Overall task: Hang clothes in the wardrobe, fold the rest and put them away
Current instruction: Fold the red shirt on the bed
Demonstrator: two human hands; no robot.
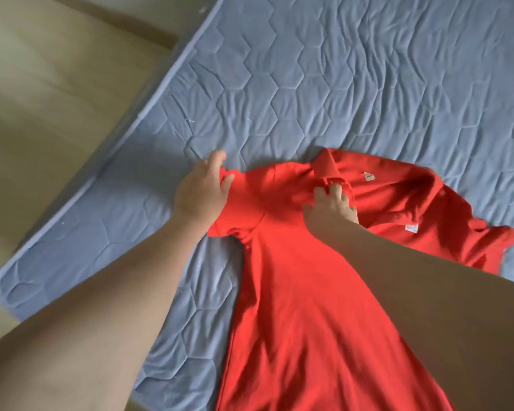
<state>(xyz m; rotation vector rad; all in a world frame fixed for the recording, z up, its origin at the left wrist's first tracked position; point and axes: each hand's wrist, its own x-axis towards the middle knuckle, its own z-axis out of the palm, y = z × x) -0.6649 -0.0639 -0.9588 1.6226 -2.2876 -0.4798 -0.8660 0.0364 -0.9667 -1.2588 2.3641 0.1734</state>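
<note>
On the blue quilted mattress (339, 84) lies a red polo shirt (294, 277); left hand (201, 191) pinches its sleeve, right hand (330, 209) grips its collar

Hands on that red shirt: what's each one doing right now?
Left hand: grips the shirt's sleeve end.
Right hand: fingers curled into the fabric by the collar.

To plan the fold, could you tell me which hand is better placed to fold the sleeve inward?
Left, probably: the left hand already grips the sleeve end, while the right hand pinches the collar.
</note>
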